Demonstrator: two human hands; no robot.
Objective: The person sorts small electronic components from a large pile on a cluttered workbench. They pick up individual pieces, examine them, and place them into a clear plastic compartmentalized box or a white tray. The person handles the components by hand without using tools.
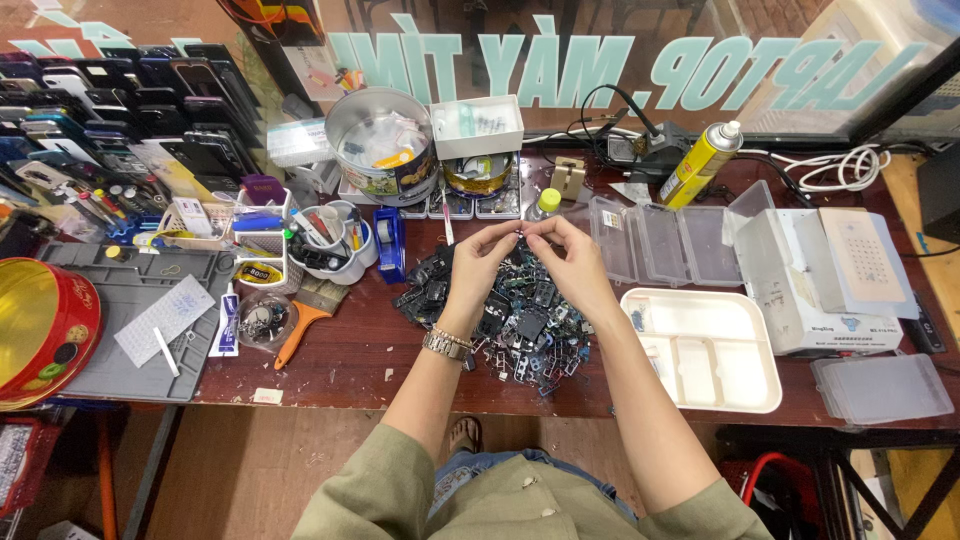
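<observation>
Over the heap of small dark phone parts (pixel 520 315) on the desk (pixel 350 350), both hands pinch one tiny piece.
L hand (pixel 480 262) & R hand (pixel 572 258) meet fingertip to fingertip, closed on a small part (pixel 520 232) too tiny to identify. Best kept low over heap, w/ white divided tray (pixel 700 345) just right for sorted bits.

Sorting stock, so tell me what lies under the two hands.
Under the left hand and right hand lies a pile of small dark electronic parts on the wooden table. What the hands and forearms cover cannot be seen.
</observation>
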